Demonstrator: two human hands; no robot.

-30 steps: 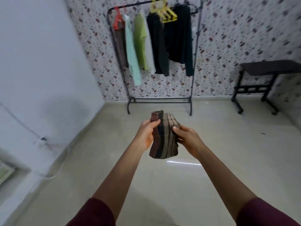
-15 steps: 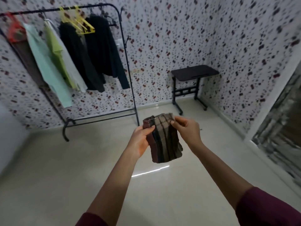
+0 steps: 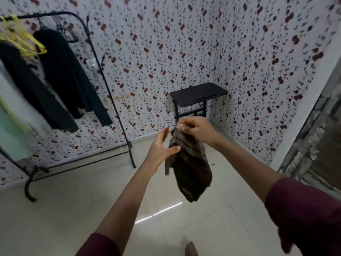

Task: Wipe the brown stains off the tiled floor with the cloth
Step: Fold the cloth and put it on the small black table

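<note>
A dark brown striped cloth hangs unfolded in front of me above the tiled floor. My right hand pinches its top corner, fingers curled round the fabric. Beside the cloth's left edge is my left hand, fingers straight and spread, thumb touching the fabric without gripping it. A small dark speck lies on the pale tiles just right of the cloth. No brown stains are plain to see on the floor from here.
A black clothes rack with dark and light garments stands at the left against the flowered wall. A small black table sits in the far corner. A doorway with a rough grey frame is at the right.
The view has swung right toward the corner. My left hand let go of the folded cloth, and the cloth has dropped open, now hanging from my right hand alone.
</note>
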